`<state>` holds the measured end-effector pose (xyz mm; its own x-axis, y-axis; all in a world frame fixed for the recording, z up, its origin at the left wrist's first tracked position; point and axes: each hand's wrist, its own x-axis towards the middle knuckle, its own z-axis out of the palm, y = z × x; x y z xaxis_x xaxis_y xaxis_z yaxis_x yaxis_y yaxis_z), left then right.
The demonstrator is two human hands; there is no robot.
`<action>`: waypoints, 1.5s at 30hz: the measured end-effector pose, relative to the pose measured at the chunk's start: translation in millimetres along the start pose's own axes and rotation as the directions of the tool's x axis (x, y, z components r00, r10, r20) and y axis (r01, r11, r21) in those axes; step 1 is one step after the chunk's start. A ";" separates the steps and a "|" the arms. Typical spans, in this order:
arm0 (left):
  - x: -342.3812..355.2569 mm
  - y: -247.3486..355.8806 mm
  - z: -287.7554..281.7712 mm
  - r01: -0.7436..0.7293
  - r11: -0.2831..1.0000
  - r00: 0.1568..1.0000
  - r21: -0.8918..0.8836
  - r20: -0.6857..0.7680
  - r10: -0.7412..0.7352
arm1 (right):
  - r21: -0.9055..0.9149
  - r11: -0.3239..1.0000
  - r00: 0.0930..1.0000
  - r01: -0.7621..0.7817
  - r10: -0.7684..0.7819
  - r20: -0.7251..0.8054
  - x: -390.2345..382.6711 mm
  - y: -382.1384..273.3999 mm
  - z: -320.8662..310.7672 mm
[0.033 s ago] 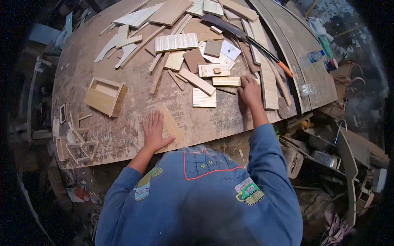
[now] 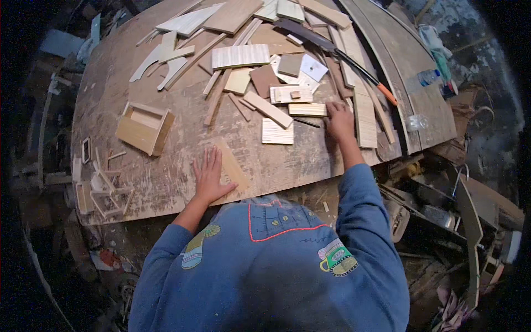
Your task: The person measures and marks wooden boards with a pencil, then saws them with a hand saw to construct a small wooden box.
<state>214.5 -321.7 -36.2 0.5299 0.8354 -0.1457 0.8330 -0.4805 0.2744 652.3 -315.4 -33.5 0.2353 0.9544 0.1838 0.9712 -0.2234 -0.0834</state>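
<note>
My left hand (image 2: 209,180) lies flat near the worktable's front edge, fingers spread, touching a thin, light wooden board (image 2: 235,166). Farther right, my right hand (image 2: 341,122) has its fingers bent over the right end of a pale striped wooden strip (image 2: 307,109); their undersides are hidden. Just above that strip sits a small board with a little block on it (image 2: 282,94). A pale square piece (image 2: 276,133) and a long narrow piece (image 2: 265,108) lie between my hands, with a thin dark stick (image 2: 305,122) beside the right hand.
An open wooden box (image 2: 138,136) and a small frame assembly (image 2: 108,193) are on the left of the worktable (image 2: 160,199). Many offcuts (image 2: 232,16) cover the back. An orange-handled saw (image 2: 383,91) lies at right, near plastic bottles (image 2: 427,77). Clutter (image 2: 442,216) surrounds the table.
The view has shifted very slightly. Both hands stay in about the same places on the wood.
</note>
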 end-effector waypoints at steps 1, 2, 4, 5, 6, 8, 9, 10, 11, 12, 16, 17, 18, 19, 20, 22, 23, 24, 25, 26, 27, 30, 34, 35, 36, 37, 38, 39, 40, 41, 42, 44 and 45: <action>-1.1 -1.7 -0.8 -0.014 1.000 1.000 -0.006 -0.012 0.014 | 0.014 0.999 0.999 0.045 -0.045 0.030 4.1 0.8 -9.3; -0.4 -2.7 -1.0 0.005 1.000 1.000 0.002 -0.018 -0.005 | -0.033 0.995 0.996 0.091 -0.090 0.019 7.4 8.7 -6.3; 0.7 -2.7 2.6 -0.034 0.999 0.998 -0.026 -0.056 0.033 | -0.059 0.983 0.985 0.173 -0.173 0.014 11.9 21.8 -5.9; -2.1 -4.2 4.7 -0.006 1.000 0.998 -0.015 -0.061 0.006 | -0.035 0.976 0.976 0.217 -0.216 0.017 12.2 24.6 -10.4; -0.7 -4.6 7.2 -0.020 0.999 0.997 -0.035 -0.069 0.017 | -0.001 0.984 0.982 0.180 -0.179 0.064 10.9 35.4 -12.8; -0.5 -4.6 7.7 -0.008 0.999 0.999 -0.039 -0.047 0.006 | 0.047 0.991 0.981 0.125 -0.131 0.144 6.6 29.8 -28.2; -1.6 -5.5 7.9 0.010 0.999 0.999 -0.034 -0.048 -0.012 | 0.058 0.993 0.978 0.104 -0.112 0.177 1.8 21.7 -46.2; -0.6 -5.8 8.5 0.007 0.998 0.998 -0.062 -0.054 -0.010 | 0.079 0.989 0.984 0.123 -0.132 0.116 -5.0 23.7 -51.7; -0.4 -5.8 9.2 0.003 0.996 0.998 -0.089 -0.057 -0.008 | 0.124 0.987 0.986 0.105 -0.120 0.117 -11.6 24.1 -57.5; 0.2 -5.6 8.9 0.007 0.996 0.998 -0.088 -0.055 -0.012 | 0.125 0.990 0.982 0.060 -0.081 0.171 -17.0 22.1 -62.2; -0.5 -7.0 7.9 -0.006 0.996 0.998 -0.083 -0.061 0.001 | 0.240 0.958 0.929 -0.159 0.063 0.364 -45.9 -1.1 -82.5; -0.6 -7.9 8.2 -0.015 0.996 0.997 -0.084 -0.072 0.009 | 0.337 0.922 0.938 -0.191 0.071 0.338 -56.6 -7.2 -79.2; -1.2 -10.0 9.1 -0.023 0.996 0.997 -0.086 -0.069 0.017 | 0.447 0.872 0.951 -0.200 0.062 0.304 -68.4 -15.7 -69.5; -2.0 -11.4 10.6 -0.030 0.996 0.996 -0.083 -0.086 0.023 | 0.548 0.812 0.962 -0.201 0.057 0.268 -80.1 -26.1 -57.5; -1.4 -11.7 11.5 -0.040 0.996 0.994 -0.079 -0.103 0.032 | 0.616 0.764 0.956 -0.191 0.002 0.294 -91.7 -39.4 -41.7; -2.7 -10.8 8.8 -0.048 0.995 0.993 -0.087 -0.109 0.038 | 0.699 0.689 0.940 -0.191 -0.076 0.332 -108.4 -89.6 -37.5; -3.5 -11.0 7.8 -0.050 0.995 0.992 -0.089 -0.116 0.039 | 0.717 0.667 0.933 -0.200 -0.093 0.347 -114.9 -122.8 -43.0; -3.9 -13.2 9.8 -0.053 0.994 0.993 -0.092 -0.114 0.042 | 0.727 0.654 0.926 -0.209 -0.106 0.362 -120.4 -147.1 -38.9; -3.3 -16.9 13.4 -0.059 0.987 0.989 -0.152 -0.147 0.036 | 0.737 0.639 0.919 -0.219 -0.119 0.376 -125.8 -169.6 -34.8; -3.5 -21.1 16.2 -0.065 0.975 0.983 -0.212 -0.179 0.027 | 0.687 0.708 0.940 -0.164 -0.099 0.326 -129.9 -193.1 -37.7; -4.6 -25.5 17.1 -0.065 0.975 0.983 -0.210 -0.180 0.027 | 0.631 0.768 0.959 -0.108 -0.088 0.271 -132.4 -214.8 -40.6; -5.0 -33.0 13.0 -0.189 0.791 0.920 -0.582 -0.386 -0.064 | 0.553 0.823 0.969 -0.126 -0.019 0.248 -134.8 -260.3 -41.5; -6.7 -34.7 5.3 -0.215 0.868 0.950 -0.448 -0.303 0.078 | 0.511 0.855 0.969 -0.091 -0.043 0.244 -136.7 -294.7 -24.0; -5.7 -37.2 6.5 -0.186 0.903 0.966 -0.387 -0.241 0.096 | 0.514 0.852 0.968 -0.100 -0.036 0.248 -137.6 -296.5 -22.0; -5.1 -40.4 8.6 -0.161 0.938 0.976 -0.305 -0.190 0.106 | 0.511 0.857 0.977 -0.067 -0.049 0.210 -137.8 -296.2 -19.8; -4.2 -39.2 3.5 -0.166 0.938 0.977 -0.304 -0.179 0.115 | 0.504 0.863 0.984 -0.039 -0.056 0.172 -138.0 -293.1 -17.4; -3.6 -38.6 -1.9 -0.169 0.954 0.982 -0.246 -0.120 0.143 | 0.505 0.861 0.983 -0.053 -0.044 0.178 -139.2 -286.9 -13.6; -2.7 -37.6 -7.1 -0.176 0.967 0.984 -0.187 -0.060 0.167 | 0.569 0.819 0.985 -0.077 -0.026 0.172 -141.4 -276.8 -7.9; -1.2 -39.6 -9.7 -0.157 0.970 0.988 -0.184 -0.026 0.154 | 0.631 0.770 0.986 -0.096 -0.011 0.163 -142.8 -264.7 -1.7; -0.9 -40.3 -12.3 -0.164 0.969 0.986 -0.186 -0.015 0.164 | 0.685 0.719 0.988 -0.116 0.010 0.157 -144.5 -252.1 4.7; -0.9 -40.7 -15.4 -0.184 0.970 0.983 -0.156 -0.006 0.185 | 0.684 0.722 0.991 -0.101 0.012 0.133 -143.8 -240.1 12.4; -1.7 -39.0 -20.3 -0.176 0.976 0.983 -0.129 0.023 0.180 | 0.735 0.675 0.987 -0.066 -0.062 0.145 -139.6 -225.7 15.0; -2.2 -38.7 -18.7 -0.179 0.975 0.982 -0.131 0.030 0.185 | 0.783 0.621 0.980 -0.024 -0.142 0.143 -137.8 -220.6 16.7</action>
<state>178.1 -299.9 -28.7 0.6792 0.7238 -0.1213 0.6964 -0.5835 0.4179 405.0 -394.4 -56.9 0.0871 0.9948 0.0520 0.5675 -0.0067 -0.8234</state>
